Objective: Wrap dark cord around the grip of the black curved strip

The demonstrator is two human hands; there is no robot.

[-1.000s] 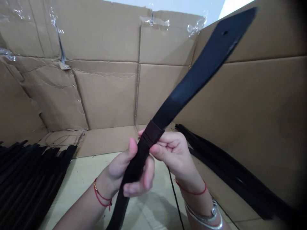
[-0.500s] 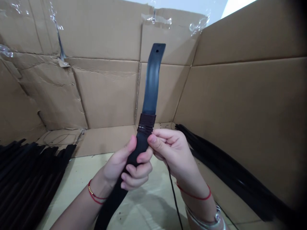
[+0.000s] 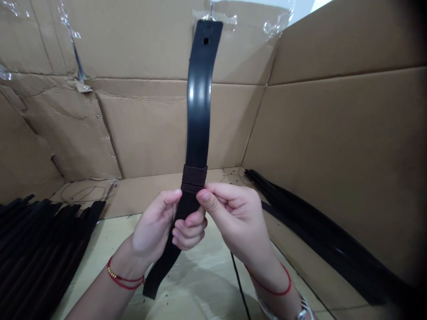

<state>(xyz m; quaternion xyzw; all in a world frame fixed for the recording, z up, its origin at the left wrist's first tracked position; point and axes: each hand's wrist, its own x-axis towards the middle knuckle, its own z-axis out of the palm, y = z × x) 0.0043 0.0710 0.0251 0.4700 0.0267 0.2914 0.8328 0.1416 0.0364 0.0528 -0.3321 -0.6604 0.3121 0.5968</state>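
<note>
The left hand is closed around a black strip, with the fingers curled over its front and the thumb pressed along its left edge. It holds the strip nearly upright in the middle of the view, above the table. The strip is flat, glossy and slightly bowed, with a small hole near its top end; its lower end hangs below the left wrist. A band of brown thread, the wrap, circles the strip just above the left fingers. The right hand pinches the strip's right edge just under the wrap, thumb and forefinger closed together and the other fingers tucked in. A thin dark cord lies on the table below the right hand. Piles of similar strips lie at the left and at the right, against cardboard walls
</note>
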